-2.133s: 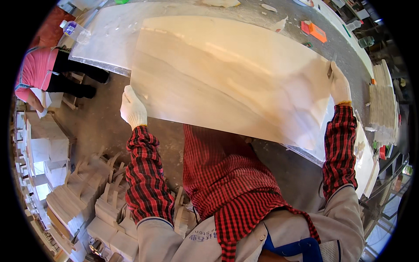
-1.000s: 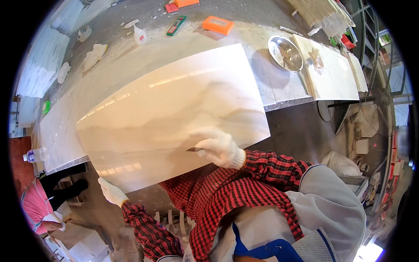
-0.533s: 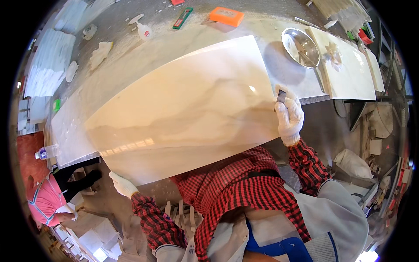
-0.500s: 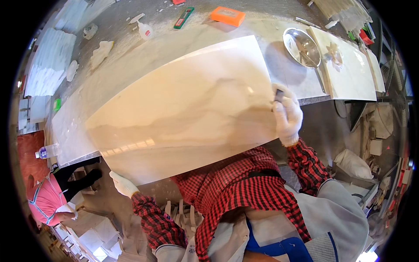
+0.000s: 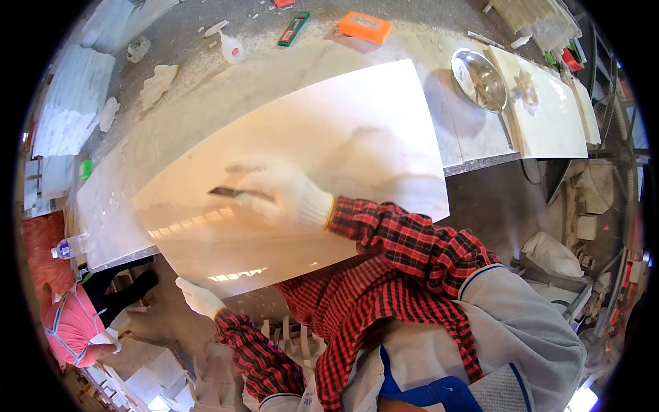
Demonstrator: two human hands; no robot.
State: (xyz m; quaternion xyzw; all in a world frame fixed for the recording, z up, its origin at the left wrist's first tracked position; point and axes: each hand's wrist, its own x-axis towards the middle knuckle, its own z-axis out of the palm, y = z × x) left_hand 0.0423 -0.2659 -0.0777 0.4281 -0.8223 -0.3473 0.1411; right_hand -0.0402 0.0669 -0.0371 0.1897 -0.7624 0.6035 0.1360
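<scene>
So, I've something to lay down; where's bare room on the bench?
The bench has a bare band between the large slab and the spray bottle and orange box; another patch lies between that slab and the metal bowl. Crowded: around the bowl, beside a second slab, and over the large slab, where the right hand holds a dark tool.

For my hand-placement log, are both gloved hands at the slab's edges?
No, only the left hand is at the edge of the slab; the right hand is over its face, holding a dark flat tool.
</scene>
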